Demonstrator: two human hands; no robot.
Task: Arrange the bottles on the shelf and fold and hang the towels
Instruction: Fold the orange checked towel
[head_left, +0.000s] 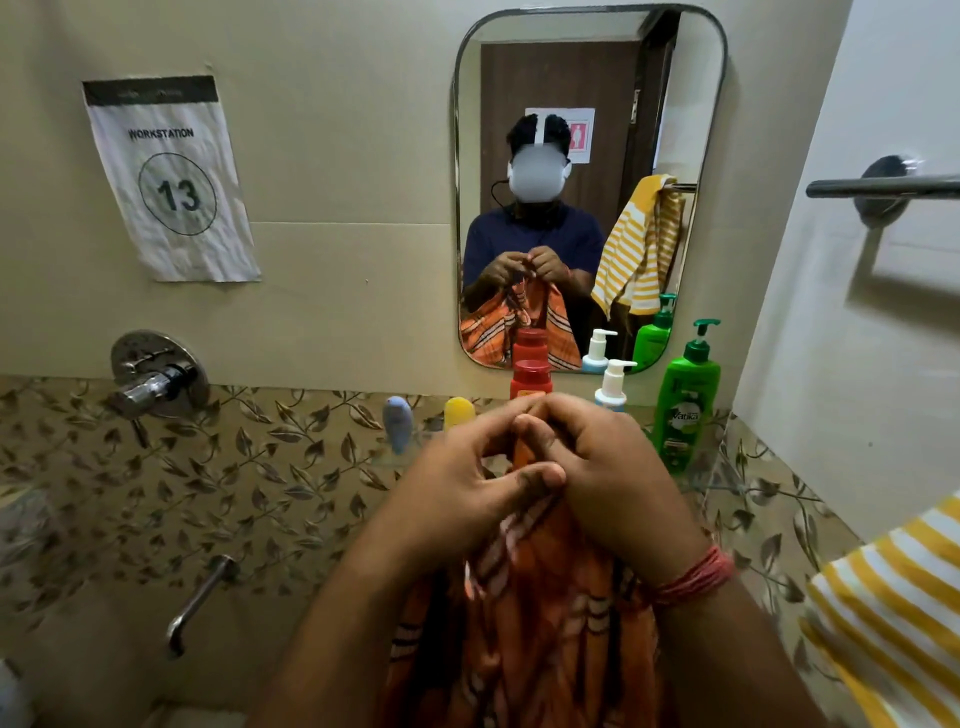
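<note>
An orange towel with dark and white stripes (540, 613) hangs down from my two hands at chest height. My left hand (467, 478) and my right hand (608, 467) are pressed together, both pinching its top edge. Behind them a glass shelf (711, 486) carries a green pump bottle (685, 410), a white pump bottle (613, 387), a red bottle (530, 379), a yellow bottle (460, 413) and a pale blue bottle (398, 423). A yellow-and-white striped towel (893, 613) hangs at the right edge.
A mirror (587, 130) above the shelf reflects me and the towels. A metal towel bar (883, 187) sticks out from the right wall. A tap valve (156, 384) and spout (200, 603) are on the left wall, below a "Workstation 13" paper (171, 182).
</note>
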